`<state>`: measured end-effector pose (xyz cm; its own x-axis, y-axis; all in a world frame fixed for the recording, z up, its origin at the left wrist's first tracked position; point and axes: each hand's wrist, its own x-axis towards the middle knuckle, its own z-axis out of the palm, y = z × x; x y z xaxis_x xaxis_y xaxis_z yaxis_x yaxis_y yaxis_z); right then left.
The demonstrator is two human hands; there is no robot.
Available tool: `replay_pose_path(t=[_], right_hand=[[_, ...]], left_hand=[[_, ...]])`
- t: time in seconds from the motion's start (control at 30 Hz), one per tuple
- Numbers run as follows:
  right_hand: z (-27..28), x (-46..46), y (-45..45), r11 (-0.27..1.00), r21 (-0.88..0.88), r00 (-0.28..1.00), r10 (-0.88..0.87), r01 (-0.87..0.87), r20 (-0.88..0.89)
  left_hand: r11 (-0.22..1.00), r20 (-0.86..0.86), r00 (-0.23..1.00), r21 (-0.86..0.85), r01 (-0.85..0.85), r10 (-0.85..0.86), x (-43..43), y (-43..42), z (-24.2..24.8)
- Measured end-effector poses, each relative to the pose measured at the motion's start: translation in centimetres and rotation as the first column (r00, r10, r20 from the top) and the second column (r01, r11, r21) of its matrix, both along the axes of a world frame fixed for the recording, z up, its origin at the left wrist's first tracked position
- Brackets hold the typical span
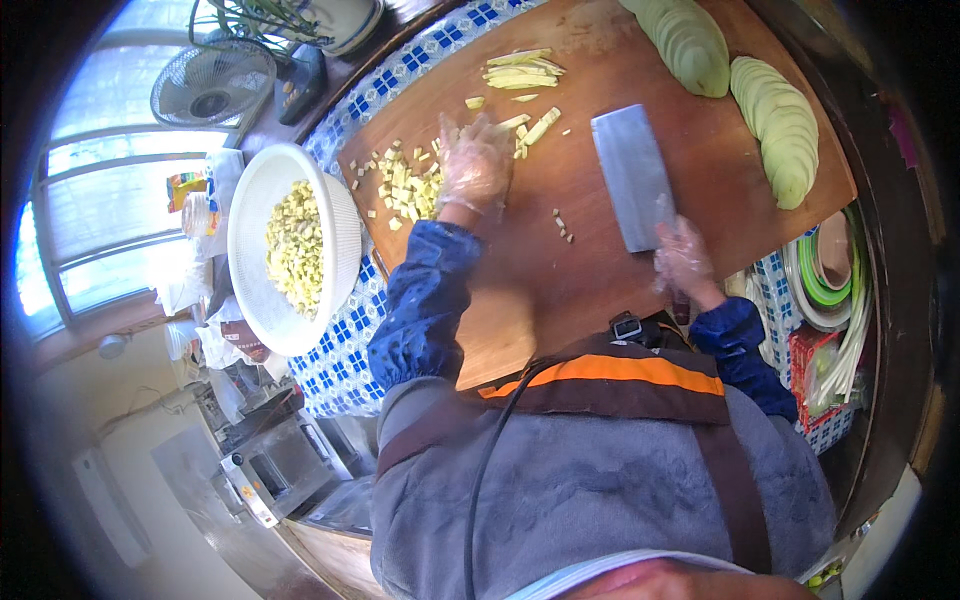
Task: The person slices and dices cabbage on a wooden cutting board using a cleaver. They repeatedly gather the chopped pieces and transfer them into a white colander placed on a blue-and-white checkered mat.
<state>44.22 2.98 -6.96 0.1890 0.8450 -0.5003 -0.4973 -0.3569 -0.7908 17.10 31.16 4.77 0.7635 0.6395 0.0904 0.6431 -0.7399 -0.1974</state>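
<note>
My left hand (474,165), in a clear plastic glove, is on the cutting board (547,262) beside a heap of diced pale vegetable (409,184). Its palm side is hidden, so whether it holds any pieces is unclear. Cut strips (541,126) lie just right of its fingers, and a small stack of longer strips (523,70) is beyond them. My right hand (681,251), also gloved, grips a cleaver (634,176) near the handle; its broad blade points away from me over the board. Two peeled, pale-green vegetables, one farther (686,45) and one nearer (776,131), lie sliced at the far right.
A white plastic colander (341,217) with diced pieces stands left of the board on a blue-and-white checked cloth (337,375). Beyond it is a desk fan (214,82). Nested bowls (825,292) and a red basket (814,360) sit at the right. Tiny pieces (562,225) lie mid-board.
</note>
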Motion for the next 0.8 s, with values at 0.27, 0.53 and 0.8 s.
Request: replay_pose_path(t=[0.27,0.53,0.8], right_hand=[[-3.3,3.3,-2.6,0.988,0.008,0.924,-0.145,0.152,0.355],[-7.9,4.9,-3.2,0.928,0.358,0.847,-0.110,-0.100,0.520],[-2.2,3.3,-2.3,0.970,-0.041,0.928,-0.239,0.238,-0.284]], left_hand=[[0.999,0.254,0.967,-0.025,0.031,-0.024,-1.7,0.0,0.5],[0.943,0.140,0.957,-0.253,-0.215,0.255,2.9,2.4,0.3],[0.793,0.338,0.879,-0.606,-0.071,0.337,4.4,3.4,1.1]])
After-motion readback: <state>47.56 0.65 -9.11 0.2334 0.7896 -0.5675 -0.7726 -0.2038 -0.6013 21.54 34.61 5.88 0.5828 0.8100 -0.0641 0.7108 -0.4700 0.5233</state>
